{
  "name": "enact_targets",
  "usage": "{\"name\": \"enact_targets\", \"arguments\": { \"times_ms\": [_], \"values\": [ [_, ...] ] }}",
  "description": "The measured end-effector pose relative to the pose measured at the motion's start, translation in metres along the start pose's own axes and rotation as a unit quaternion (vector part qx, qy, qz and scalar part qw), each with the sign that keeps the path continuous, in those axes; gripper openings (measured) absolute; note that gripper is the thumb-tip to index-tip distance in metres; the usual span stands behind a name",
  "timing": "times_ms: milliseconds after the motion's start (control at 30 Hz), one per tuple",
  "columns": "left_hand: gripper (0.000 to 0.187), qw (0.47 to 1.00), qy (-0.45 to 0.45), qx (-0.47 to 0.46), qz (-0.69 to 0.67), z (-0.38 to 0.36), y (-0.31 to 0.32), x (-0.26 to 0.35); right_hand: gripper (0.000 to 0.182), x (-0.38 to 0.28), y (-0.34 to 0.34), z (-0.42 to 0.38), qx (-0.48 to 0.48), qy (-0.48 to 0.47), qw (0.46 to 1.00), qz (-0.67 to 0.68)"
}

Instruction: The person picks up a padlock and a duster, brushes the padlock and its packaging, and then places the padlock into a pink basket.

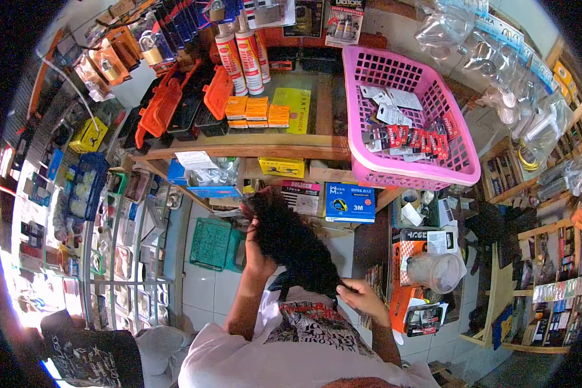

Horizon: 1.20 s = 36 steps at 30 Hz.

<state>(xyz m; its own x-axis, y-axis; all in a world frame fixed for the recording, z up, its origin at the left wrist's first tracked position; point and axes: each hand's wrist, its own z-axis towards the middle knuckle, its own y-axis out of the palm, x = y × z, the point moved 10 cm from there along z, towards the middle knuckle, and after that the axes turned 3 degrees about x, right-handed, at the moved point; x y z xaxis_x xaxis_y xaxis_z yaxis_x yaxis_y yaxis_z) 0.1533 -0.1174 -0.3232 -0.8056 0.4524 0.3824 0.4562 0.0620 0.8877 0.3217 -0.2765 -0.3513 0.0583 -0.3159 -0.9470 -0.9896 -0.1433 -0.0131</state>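
Observation:
A black, fluffy duster (pixel 294 239) slants across the middle of the view, in front of my chest and below the wooden shelf. My left hand (pixel 258 252) is at its left side, closed against the fluffy part, with some fingers hidden behind it. Lower down on the right, my right hand (pixel 363 301) grips the duster's near end between thumb and fingers. Any handle is hidden. Past the duster's far end are a maroon-labelled box (pixel 302 197) and a blue 3M box (pixel 350 202).
A pink basket (pixel 412 174) with carded packets overhangs the wooden shelf (pixel 239 145). Orange-lidded cases (pixel 161 107), small orange boxes (pixel 257 108) and sealant tubes (pixel 247 58) stand there too. A green crate (pixel 209 242) is below left. A clear jar (pixel 443 271) sits at right.

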Motion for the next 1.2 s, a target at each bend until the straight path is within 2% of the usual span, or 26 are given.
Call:
{"name": "enact_targets", "arguments": {
  "times_ms": [133,167,267,400,433,467,500,533,567,700,767,800,833,933,1167,1200],
  "values": [
    [0.051,0.999,-0.031,0.028,0.024,0.023,-0.014,-0.010,0.024,0.033,-0.016,0.009,-0.006,0.041,0.999,0.001],
    [0.050,0.998,-0.038,0.031,0.032,0.027,-0.014,-0.012,0.029,0.034,-0.018,0.012,-0.012,0.057,0.998,0.004],
    [0.050,0.998,-0.057,0.023,0.008,0.049,-0.016,-0.019,0.029,0.021,-0.032,0.022,0.022,0.081,0.996,-0.026],
    [0.049,0.996,-0.080,0.026,-0.012,0.072,-0.013,-0.019,0.029,-0.009,-0.041,0.045,0.046,0.034,0.998,-0.031],
    [0.049,0.996,-0.088,0.019,-0.022,0.078,-0.014,-0.020,0.028,-0.004,-0.047,0.050,0.048,0.050,0.996,-0.055],
    [0.049,0.995,-0.096,0.013,-0.032,0.084,-0.013,-0.021,0.021,-0.013,-0.047,0.056,0.059,0.046,0.996,-0.052],
    [0.049,0.995,-0.093,0.009,-0.020,0.090,-0.010,-0.020,0.024,-0.025,-0.046,0.062,0.071,0.043,0.995,-0.050],
    [0.049,0.996,-0.092,0.006,-0.008,0.095,-0.007,-0.019,0.035,-0.034,-0.046,0.066,0.083,0.040,0.995,-0.045],
    [0.050,0.996,-0.091,0.003,0.006,0.098,-0.004,-0.017,0.035,-0.037,-0.047,0.069,0.085,0.045,0.994,-0.052],
    [0.052,0.993,-0.116,-0.023,-0.012,0.109,0.007,-0.014,0.033,-0.032,-0.047,0.079,0.095,0.052,0.993,-0.042],
    [0.052,0.992,-0.122,-0.034,-0.010,0.109,0.011,-0.010,0.020,-0.021,-0.046,0.083,0.081,0.055,0.995,-0.035],
    [0.052,0.992,-0.118,-0.033,-0.002,0.110,0.010,-0.009,0.021,-0.018,-0.043,0.084,0.074,0.057,0.995,-0.032],
    [0.052,0.993,-0.114,-0.034,0.007,0.113,0.010,-0.008,0.021,-0.011,-0.040,0.082,0.069,0.098,0.993,-0.013],
    [0.053,0.992,-0.120,-0.027,0.013,0.115,0.004,-0.006,0.023,-0.011,-0.035,0.084,0.072,0.114,0.991,-0.015],
    [0.054,0.992,-0.109,-0.065,-0.013,0.114,0.006,0.004,0.029,-0.011,-0.040,0.087,0.102,0.054,0.991,-0.065],
    [0.054,0.993,-0.094,-0.065,0.032,0.112,0.006,0.006,0.029,-0.015,-0.039,0.087,0.097,0.061,0.992,-0.057]
  ]
}}
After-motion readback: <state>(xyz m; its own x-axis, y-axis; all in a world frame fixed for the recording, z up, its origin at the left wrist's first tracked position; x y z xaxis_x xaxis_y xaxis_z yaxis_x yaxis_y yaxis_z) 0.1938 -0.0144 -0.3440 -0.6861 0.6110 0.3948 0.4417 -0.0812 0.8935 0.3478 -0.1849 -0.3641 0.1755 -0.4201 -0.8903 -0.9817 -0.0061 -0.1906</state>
